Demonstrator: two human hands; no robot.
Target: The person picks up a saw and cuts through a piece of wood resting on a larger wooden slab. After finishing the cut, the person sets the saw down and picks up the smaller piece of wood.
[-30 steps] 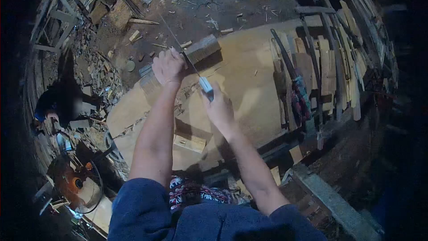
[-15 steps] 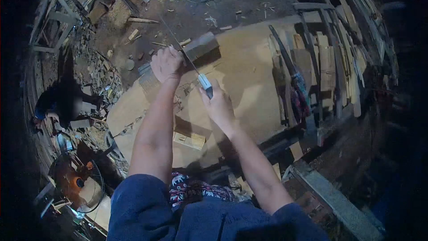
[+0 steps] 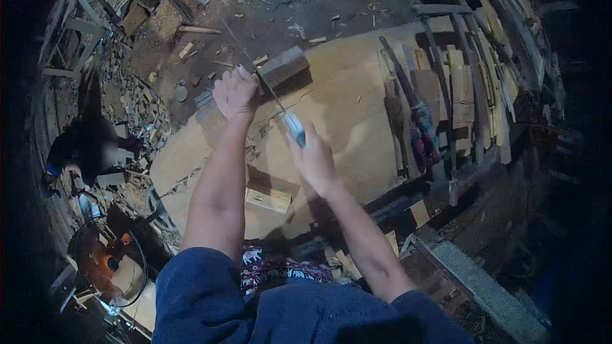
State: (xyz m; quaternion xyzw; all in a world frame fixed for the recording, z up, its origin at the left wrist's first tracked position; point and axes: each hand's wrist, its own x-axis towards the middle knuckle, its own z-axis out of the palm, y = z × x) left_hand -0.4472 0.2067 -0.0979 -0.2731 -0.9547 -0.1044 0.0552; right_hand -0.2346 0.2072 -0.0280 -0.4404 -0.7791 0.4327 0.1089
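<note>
My right hand [image 3: 313, 160] is closed around the pale handle of a handsaw [image 3: 294, 129]. The saw's thin blade slants away to the upper left, passing over a squared wooden beam [image 3: 285, 67] beside my left hand. With its fingers curled over the beam, my left hand [image 3: 236, 93] grips it just left of the blade; the underside of that grip is hidden. The beam lies across a broad wooden board [image 3: 357, 121]. Nearer my body, a short light wood block [image 3: 269, 199] rests on the same board.
Wooden slats [image 3: 462, 95] and a dark bar stand along the right. A caged fan [image 3: 109, 264] is at lower left, with a crouching person [image 3: 89, 150] above it. Wood scraps litter the ground on the left. A thick plank [image 3: 481, 286] lies at lower right.
My right hand and the saw have drawn back slightly towards me. My left hand keeps its place on the beam, and the view has shifted a little.
</note>
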